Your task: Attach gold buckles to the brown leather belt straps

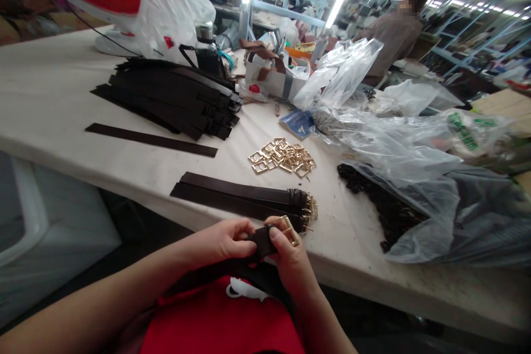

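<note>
My left hand (226,240) and my right hand (290,257) are both closed on the end of a dark leather strap (262,242) just in front of the table edge. A gold buckle (289,230) sits on that strap end, under my right thumb. The strap hangs down over my lap. Just beyond my hands lies a small stack of straps with gold buckles fitted (244,199). Farther back rests a loose pile of gold buckles (282,157).
A big stack of plain dark straps (174,97) and a single strap (150,140) lie at the left of the white table (50,94). Clear plastic bags (398,144), one with small dark parts (390,213), crowd the right. Another person (396,30) stands at the back.
</note>
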Demonstrator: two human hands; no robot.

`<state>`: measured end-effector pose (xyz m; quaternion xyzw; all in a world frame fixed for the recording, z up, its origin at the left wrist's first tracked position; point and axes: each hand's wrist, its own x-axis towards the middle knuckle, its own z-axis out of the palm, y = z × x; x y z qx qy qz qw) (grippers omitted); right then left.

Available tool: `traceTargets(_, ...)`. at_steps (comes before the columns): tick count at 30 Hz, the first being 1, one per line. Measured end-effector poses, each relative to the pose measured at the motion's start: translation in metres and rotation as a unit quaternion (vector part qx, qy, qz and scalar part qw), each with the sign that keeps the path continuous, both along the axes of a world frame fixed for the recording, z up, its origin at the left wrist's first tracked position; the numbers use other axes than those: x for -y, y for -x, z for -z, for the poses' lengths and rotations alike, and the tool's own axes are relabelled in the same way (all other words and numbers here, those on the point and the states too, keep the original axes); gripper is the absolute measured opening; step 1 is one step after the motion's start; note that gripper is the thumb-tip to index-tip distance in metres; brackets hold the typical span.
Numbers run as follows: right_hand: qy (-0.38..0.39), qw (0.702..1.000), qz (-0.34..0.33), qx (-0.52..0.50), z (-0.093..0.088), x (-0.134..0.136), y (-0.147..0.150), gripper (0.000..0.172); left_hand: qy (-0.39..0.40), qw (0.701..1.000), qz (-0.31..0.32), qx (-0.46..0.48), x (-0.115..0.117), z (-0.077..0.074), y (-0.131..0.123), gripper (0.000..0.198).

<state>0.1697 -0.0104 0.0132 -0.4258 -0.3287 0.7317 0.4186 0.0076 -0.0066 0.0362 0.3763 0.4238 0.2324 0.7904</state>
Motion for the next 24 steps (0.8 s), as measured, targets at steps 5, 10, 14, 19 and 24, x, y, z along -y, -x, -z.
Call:
traceTargets(5,0.055,0.996,0.035,-0.063,0.002,-0.001,-0.002,0.023,-0.003,0.999,0.030,0.022,-0.001,0.003,0.006,0.027)
traceTargets(10,-0.020,0.998,-0.001,0.056,0.001,0.004,-0.006,0.026,0.014,0.999,0.029,0.004,0.001,0.014,0.003,0.030)
traceTargets(14,-0.084,0.984,-0.004,0.160,0.000,0.002,-0.011,0.021,0.027,0.999,0.034,-0.006,0.000,0.009,0.005,0.030)
traceTargets(19,-0.212,0.934,-0.089,0.272,0.002,0.001,-0.015,0.017,0.020,0.998,0.029,-0.057,0.000,0.004,0.001,0.026)
traceTargets(24,-0.229,0.917,-0.189,0.267,-0.005,0.001,-0.020,0.019,-0.012,0.996,0.035,-0.086,0.002,0.014,-0.004,0.026)
